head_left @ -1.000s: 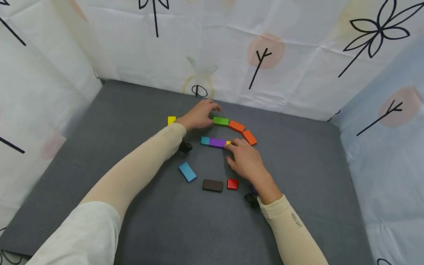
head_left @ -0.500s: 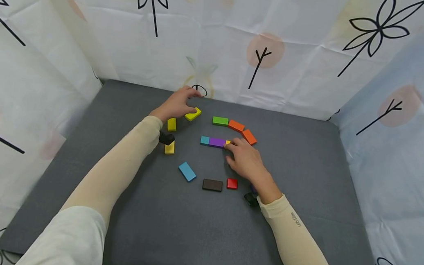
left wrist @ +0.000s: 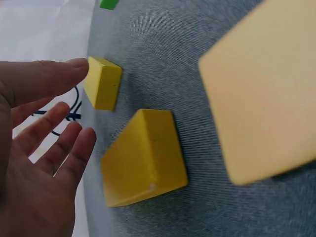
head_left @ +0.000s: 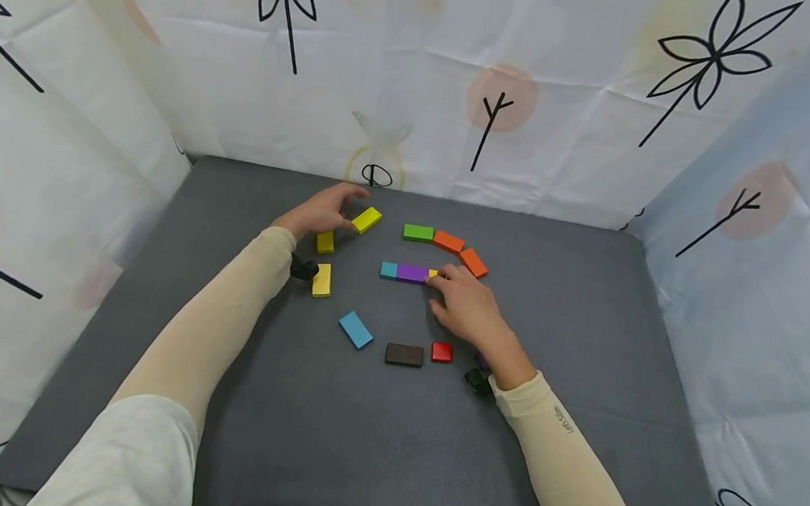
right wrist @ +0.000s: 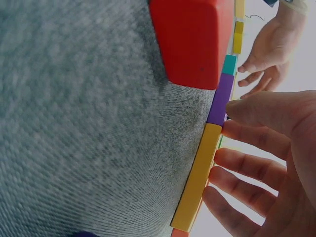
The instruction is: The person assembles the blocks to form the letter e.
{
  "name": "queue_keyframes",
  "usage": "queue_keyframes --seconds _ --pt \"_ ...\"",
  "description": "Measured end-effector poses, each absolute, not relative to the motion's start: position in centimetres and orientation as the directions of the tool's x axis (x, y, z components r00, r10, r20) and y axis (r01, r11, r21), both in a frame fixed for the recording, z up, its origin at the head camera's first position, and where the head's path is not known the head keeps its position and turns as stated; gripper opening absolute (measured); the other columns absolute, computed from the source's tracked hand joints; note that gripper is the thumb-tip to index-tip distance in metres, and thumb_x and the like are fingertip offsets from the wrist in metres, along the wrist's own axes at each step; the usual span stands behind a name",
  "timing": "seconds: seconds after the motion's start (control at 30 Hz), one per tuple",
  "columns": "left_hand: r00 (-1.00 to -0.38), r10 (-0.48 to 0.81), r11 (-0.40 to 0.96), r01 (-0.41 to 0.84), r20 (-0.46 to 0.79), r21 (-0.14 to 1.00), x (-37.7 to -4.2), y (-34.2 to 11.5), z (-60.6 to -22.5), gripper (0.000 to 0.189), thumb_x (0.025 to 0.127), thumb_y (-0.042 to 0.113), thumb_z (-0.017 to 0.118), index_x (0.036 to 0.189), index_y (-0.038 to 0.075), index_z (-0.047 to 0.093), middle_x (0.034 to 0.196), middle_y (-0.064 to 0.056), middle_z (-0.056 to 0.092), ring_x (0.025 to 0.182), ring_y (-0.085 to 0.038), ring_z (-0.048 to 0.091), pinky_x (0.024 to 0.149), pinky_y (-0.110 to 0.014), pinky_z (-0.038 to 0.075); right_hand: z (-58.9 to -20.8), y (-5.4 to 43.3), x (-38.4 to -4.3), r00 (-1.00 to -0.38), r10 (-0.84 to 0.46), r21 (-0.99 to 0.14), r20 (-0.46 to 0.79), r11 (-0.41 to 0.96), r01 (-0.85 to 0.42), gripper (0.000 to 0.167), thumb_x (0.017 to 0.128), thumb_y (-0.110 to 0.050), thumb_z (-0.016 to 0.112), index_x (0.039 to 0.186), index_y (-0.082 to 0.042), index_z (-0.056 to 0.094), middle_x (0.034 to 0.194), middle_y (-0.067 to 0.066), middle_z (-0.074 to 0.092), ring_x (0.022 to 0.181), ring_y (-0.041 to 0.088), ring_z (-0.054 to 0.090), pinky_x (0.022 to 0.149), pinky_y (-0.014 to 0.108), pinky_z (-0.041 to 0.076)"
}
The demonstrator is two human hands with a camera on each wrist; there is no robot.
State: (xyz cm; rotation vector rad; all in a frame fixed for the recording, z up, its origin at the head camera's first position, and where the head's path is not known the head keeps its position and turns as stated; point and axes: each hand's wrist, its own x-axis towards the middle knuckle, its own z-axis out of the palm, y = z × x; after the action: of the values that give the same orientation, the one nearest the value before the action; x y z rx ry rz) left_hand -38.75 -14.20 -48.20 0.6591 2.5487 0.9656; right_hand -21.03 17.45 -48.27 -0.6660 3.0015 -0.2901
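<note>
My left hand is at the far left of the blocks, fingers extended and apart. Its thumb tip overlaps the end of a tilted yellow block in the left wrist view. Two more yellow blocks lie nearer, beside that wrist. My right hand is lowered at a straight row: a teal block, a purple block and an orange-yellow block. In the right wrist view its loosely spread fingertips are right along the orange-yellow block, thumb by the purple one.
A green block and two orange blocks curve behind the row. Nearer lie a blue block, a dark brown block and a red block. A patterned cloth stands along the grey table's back edge.
My left hand has moved left from beside the green block, uncovering the tilted yellow block and the yellow ones nearer. My right hand has stayed at the row.
</note>
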Motion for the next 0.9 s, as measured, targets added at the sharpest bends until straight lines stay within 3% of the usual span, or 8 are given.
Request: queue_keyframes --seconds 0.4,0.9 --pt "-0.820 0.533 0.671 0.259 -0.210 0.695 -39.3 -13.9 -49.7 0.078 0.098 -0.003 0.077 0.166 0.009 0.041 0.166 -0.014 0.042 0.145 -0.038 0.045 0.117 -0.055 0.040 -48.6 17.3 -21.1 -0.909 -0.416 -0.202 -0.020 0.892 -0.404 0.038 0.103 -0.023 0.077 0.139 -0.013 0.075 0.138 0.009 0.063 0.122 0.026 0.059 0.088 0.046 0.059" --pt "-0.828 0.521 0.711 0.287 -0.207 0.642 -39.8 -13.1 -50.2 0.074 0.098 0.003 0.079 0.164 0.012 0.047 0.156 -0.017 0.050 0.130 -0.037 0.051 0.110 -0.055 0.043 -48.3 17.4 -21.1 -0.907 -0.421 -0.198 -0.003 0.889 -0.412 0.039 0.103 -0.023 0.077 0.140 -0.013 0.075 0.138 0.009 0.064 0.120 0.026 0.059 0.089 0.045 0.059"
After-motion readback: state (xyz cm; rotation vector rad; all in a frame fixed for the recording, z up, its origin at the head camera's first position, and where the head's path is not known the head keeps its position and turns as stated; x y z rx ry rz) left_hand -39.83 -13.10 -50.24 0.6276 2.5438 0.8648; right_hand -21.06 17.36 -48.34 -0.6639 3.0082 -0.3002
